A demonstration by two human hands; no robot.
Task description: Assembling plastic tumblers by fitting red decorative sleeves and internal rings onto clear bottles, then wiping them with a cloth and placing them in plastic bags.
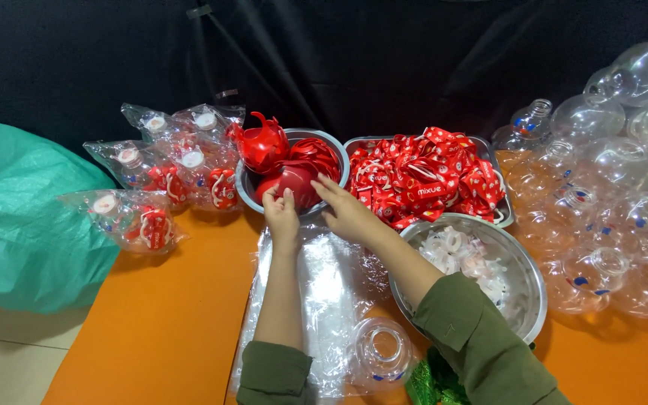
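- Step in hand, as judged: picking a red cap [296,184] from the round bowl [337,146] at the middle of the table's far edge.
- Left hand [282,214]: fingers bent, tips resting on the near face of the red cap at the bowl's near rim. Whether it grips cannot be told; it looks like a light pinch.
- Right hand [349,211]: open, fingers stretched toward the same cap, tips touching or just beside its right side. It holds nothing.
- The cap lies among other red caps [264,144] heaped in the bowl.
- Just right of the bowl stands a tray [498,169] piled with red straps [429,174].
- Nearer the right edge, a large steel bowl [535,289] holds white rings [463,255].
- A clear bottle [379,349] lies on a clear plastic sheet [324,285] at the near edge, between the forearms.
- Empty bottles [601,210] are heaped along the right edge; bagged finished pieces [159,176] lie toward the far left corner, beside a green sack [28,221].
- Next move, as judged: it calls for a firm hold on one cap only, lifted free without dragging its neighbours over the rim.
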